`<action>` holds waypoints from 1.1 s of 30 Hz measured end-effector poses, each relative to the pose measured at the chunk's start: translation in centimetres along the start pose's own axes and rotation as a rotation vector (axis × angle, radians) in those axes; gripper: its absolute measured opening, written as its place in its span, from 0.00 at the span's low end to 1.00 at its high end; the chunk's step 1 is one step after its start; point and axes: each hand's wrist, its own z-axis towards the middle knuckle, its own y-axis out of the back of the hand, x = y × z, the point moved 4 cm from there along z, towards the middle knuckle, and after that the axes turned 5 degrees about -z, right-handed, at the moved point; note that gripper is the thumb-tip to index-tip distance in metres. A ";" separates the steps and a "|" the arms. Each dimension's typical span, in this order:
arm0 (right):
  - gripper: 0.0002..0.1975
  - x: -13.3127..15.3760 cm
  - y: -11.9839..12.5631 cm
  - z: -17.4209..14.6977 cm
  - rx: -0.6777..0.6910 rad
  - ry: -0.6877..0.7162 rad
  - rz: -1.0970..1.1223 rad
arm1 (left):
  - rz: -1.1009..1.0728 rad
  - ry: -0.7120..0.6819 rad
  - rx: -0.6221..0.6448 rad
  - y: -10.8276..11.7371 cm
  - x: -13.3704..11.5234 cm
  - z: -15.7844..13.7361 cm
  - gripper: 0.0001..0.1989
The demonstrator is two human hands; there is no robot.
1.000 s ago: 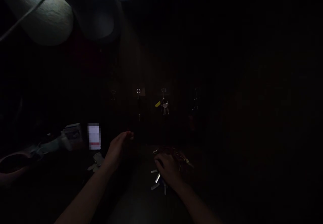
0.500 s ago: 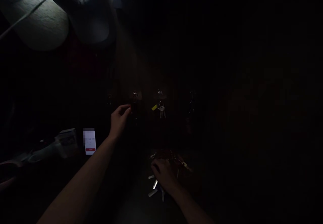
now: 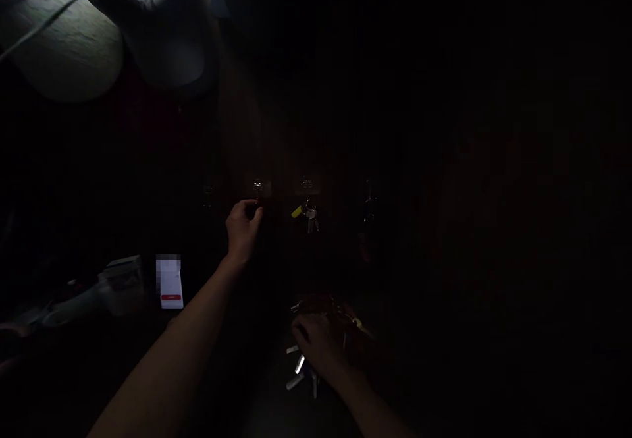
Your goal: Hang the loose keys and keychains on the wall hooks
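The scene is very dark. Thumb and forefinger of my left hand are pinched together just below a metal hook. A small reddish bit shows at the fingertips, too dark to name. On the surface lower down, my right hand rests with curled fingers over a spread of keys; what its fingers hold is hidden. A yellow-tagged key lies to the right of that hand. From another hook hangs a bunch of keys with a yellow tag.
More hooks stand at left and right, the right one bearing a dim hanging bunch. A lit phone is beside a pale box at left. Large pale rounded objects and a cord fill the upper left.
My left hand has moved slightly right and up, reaching the hook. My right hand stays over the keys. The whole view has shifted a little.
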 end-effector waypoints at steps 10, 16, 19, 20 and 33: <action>0.08 -0.2 -0.2 0.0 0.003 0.023 0.011 | 0.001 0.126 0.022 -0.3 1.5 -1.8 0.08; 0.08 0.2 0.2 -0.1 0.004 0.035 0.007 | -0.001 0.178 0.081 0.7 2.7 -4.4 0.12; 0.08 0.2 0.6 -0.2 -0.008 0.026 0.027 | 0.004 0.215 0.122 1.1 3.6 -6.0 0.13; 0.09 0.1 0.8 -0.2 -0.017 0.022 0.037 | 0.004 0.224 0.140 1.2 4.0 -6.6 0.12; 0.10 -2.2 3.1 0.4 -0.140 -0.142 -0.027 | -0.092 0.302 0.482 1.9 5.9 -16.1 0.11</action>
